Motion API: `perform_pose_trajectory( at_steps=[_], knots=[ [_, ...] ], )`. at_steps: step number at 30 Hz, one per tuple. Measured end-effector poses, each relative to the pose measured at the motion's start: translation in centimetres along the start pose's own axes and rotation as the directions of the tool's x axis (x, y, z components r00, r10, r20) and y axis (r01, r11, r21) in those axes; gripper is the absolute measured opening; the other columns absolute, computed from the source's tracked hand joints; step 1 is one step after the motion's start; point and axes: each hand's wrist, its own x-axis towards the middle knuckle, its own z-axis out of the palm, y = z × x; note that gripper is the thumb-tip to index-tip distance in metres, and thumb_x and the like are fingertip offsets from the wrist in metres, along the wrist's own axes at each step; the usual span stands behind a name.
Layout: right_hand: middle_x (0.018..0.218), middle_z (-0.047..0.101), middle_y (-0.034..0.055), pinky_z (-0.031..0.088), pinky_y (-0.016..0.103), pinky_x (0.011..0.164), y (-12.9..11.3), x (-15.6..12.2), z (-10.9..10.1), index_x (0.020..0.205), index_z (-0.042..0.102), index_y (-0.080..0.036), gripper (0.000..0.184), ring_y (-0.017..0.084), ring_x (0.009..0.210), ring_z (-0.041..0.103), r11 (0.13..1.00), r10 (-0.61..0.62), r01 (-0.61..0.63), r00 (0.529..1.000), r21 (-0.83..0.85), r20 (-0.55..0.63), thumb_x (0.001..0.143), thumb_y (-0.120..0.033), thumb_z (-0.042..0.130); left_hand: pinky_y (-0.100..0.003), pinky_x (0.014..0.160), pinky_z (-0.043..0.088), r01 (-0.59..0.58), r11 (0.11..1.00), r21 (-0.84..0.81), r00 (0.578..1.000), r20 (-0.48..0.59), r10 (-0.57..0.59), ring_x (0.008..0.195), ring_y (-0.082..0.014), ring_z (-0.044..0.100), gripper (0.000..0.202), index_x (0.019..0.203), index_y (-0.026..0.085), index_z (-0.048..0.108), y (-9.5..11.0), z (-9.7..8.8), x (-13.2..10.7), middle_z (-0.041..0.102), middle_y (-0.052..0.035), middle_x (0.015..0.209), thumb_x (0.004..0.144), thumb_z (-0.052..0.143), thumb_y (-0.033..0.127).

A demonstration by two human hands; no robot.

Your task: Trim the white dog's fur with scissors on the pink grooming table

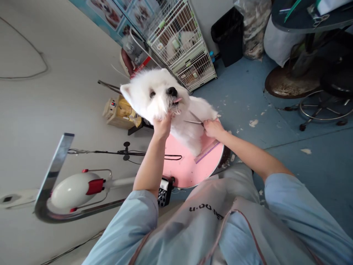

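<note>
A small white fluffy dog [154, 94] stands on a round pink grooming table [187, 167]. My left hand [162, 125] is closed under the dog's chin, gripping the fur there and holding the head up. My right hand [213, 128] is closed on a pair of thin scissors [193, 122], whose blades point left at the dog's chest fur. A purple comb [206, 151] lies on the table just below my right wrist.
A white and red dryer on a metal arm [74, 189] hangs at the left. Wire cages [183, 44] hold another white animal behind the dog. A black bin [228, 35], a stool base [322, 106] and fur clippings [253, 123] are on the blue floor.
</note>
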Motion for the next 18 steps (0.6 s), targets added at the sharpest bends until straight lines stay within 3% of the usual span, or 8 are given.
perform_pose_trajectory(
  at_steps=[3, 7, 13, 18],
  knots=[
    [0.113, 0.069, 0.0227, 0.050, 0.039, 0.089, 0.5, 0.2, -0.2, 0.123, 0.059, -0.007, 0.035, 0.031, 0.103, 0.069, 1.000, -0.026, 0.026, 1.000, -0.005, 0.016, 0.091, -0.010, 0.044, -0.033, 0.092, 0.058, 0.024, 0.999, -0.026, 0.999, -0.025, -0.024, 0.107, -0.0226, 0.067, 0.061, 0.102, 0.019, 0.070, -0.1, 0.2, -0.2, 0.070, -0.0062, 0.100, 0.066, 0.078, 0.068],
    [0.116, 0.068, 0.0232, 0.052, 0.038, 0.086, 1.2, 0.5, -0.5, 0.123, 0.058, -0.008, 0.036, 0.034, 0.105, 0.068, 1.000, -0.013, 0.013, 1.000, 0.025, 0.002, 0.090, -0.022, 0.054, -0.032, 0.093, 0.058, 0.028, 0.999, -0.020, 0.999, -0.020, -0.028, 0.109, -0.0226, 0.067, 0.060, 0.101, 0.019, 0.070, -0.1, 0.2, -0.2, 0.069, -0.0063, 0.100, 0.068, 0.077, 0.069],
    [0.115, 0.069, 0.0215, 0.052, 0.036, 0.084, 2.0, 1.3, -0.9, 0.124, 0.057, -0.010, 0.035, 0.032, 0.104, 0.069, 0.999, 0.001, -0.003, 0.999, 0.032, 0.039, 0.091, -0.013, 0.048, -0.034, 0.094, 0.058, 0.031, 0.999, -0.030, 0.999, -0.009, -0.031, 0.109, -0.0235, 0.067, 0.062, 0.101, 0.018, 0.070, -0.2, -0.1, 0.0, 0.070, -0.0062, 0.101, 0.066, 0.078, 0.068],
    [0.122, 0.067, 0.0199, 0.050, 0.032, 0.087, 2.5, 0.7, 0.8, 0.127, 0.058, -0.011, 0.038, 0.028, 0.107, 0.067, 0.993, 0.054, -0.055, 0.998, 0.100, 0.021, 0.089, -0.012, 0.051, -0.034, 0.093, 0.057, 0.022, 0.999, -0.031, 1.000, -0.009, -0.022, 0.109, -0.0235, 0.066, 0.060, 0.099, 0.018, 0.068, 0.1, 0.1, -0.1, 0.069, -0.0062, 0.099, 0.067, 0.078, 0.068]
  ],
)
